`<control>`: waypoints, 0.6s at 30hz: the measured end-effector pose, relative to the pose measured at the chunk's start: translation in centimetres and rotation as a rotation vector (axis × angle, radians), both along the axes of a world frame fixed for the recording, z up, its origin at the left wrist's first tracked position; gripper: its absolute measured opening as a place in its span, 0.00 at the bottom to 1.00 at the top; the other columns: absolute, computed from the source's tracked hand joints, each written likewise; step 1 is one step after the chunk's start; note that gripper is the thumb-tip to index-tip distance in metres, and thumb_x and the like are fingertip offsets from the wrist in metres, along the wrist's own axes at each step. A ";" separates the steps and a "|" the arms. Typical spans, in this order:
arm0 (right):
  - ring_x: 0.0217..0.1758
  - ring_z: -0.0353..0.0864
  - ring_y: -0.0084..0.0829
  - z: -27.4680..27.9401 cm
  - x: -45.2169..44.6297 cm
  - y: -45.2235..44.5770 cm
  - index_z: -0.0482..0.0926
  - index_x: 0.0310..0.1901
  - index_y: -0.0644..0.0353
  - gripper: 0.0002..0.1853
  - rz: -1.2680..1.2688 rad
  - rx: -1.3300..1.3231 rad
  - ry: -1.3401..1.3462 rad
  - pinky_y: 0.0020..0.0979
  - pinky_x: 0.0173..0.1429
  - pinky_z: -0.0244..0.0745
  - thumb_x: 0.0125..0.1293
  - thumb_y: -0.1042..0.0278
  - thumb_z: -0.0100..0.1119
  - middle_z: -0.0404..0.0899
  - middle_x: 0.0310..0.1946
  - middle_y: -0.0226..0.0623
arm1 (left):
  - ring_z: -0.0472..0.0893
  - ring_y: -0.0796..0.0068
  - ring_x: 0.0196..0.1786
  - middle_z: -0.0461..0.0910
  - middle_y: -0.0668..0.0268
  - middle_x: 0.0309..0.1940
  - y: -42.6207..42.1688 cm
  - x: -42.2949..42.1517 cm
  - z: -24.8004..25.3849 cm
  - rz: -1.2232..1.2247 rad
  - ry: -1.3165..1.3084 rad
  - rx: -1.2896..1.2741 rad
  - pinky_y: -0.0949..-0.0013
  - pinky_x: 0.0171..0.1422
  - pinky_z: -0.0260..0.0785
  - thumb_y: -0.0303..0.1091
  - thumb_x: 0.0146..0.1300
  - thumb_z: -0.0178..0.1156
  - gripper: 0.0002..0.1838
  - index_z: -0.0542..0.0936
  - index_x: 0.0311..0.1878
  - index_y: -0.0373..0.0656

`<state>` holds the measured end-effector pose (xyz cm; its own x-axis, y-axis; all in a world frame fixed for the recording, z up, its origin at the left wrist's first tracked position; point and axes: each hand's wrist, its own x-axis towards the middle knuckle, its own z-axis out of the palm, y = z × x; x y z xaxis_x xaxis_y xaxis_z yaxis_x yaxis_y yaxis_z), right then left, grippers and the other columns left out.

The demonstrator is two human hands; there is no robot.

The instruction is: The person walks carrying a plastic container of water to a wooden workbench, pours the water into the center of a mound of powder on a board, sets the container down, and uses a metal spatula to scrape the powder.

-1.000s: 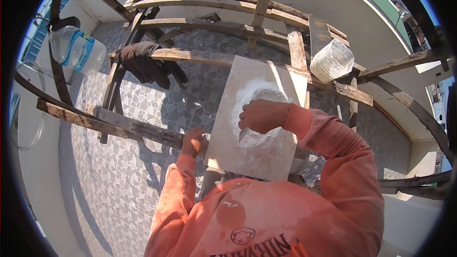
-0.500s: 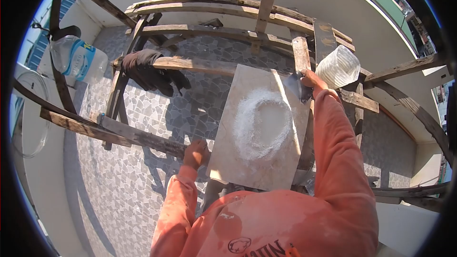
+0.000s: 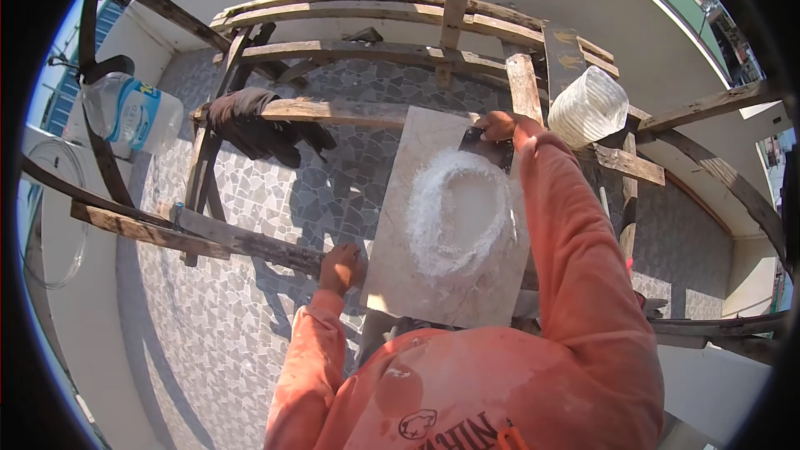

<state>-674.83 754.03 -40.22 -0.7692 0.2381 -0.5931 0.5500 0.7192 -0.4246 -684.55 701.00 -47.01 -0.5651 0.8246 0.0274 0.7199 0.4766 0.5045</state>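
Note:
A pale rectangular board (image 3: 392, 233) lies in front of me with a ring of white powder (image 3: 425, 233) on it. The middle of the ring shows a smooth, pale patch. My right hand (image 3: 498, 127) grips a dark flat scraper (image 3: 487, 148) by its top, with the blade at the upper right of the ring. Left of the board, my left hand (image 3: 342, 268) is closed at the end of a wooden beam (image 3: 250, 242), close to the board's left edge.
A white ribbed container (image 3: 589, 108) rests on the timbers at the upper right. Dark gloves (image 3: 254, 125) hang over a beam at the upper left. A clear plastic bottle (image 3: 137, 112) is farther left. Wooden beams (image 3: 350, 52) cross behind the board.
My right hand was over the powder, moved out to the board's upper right edge, and is now back over the board with the scraper. My left hand has stayed at the beam's end.

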 end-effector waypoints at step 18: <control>0.40 0.81 0.28 5.0 12.1 -2.6 0.82 0.49 0.66 0.17 -0.274 -0.106 0.277 0.34 0.49 0.74 0.60 0.67 0.60 0.85 0.36 0.36 | 0.83 0.50 0.39 0.83 0.57 0.37 -0.1 0.0 0.2 -0.023 -0.048 0.041 0.55 0.45 0.77 0.31 0.55 0.62 0.10 0.83 0.41 0.43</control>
<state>-662.71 751.47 -35.20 -0.8201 0.4051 -0.4041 0.5693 0.5060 -0.6480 -684.53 700.86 -46.82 -0.5478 0.8359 0.0343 0.7047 0.4389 0.5574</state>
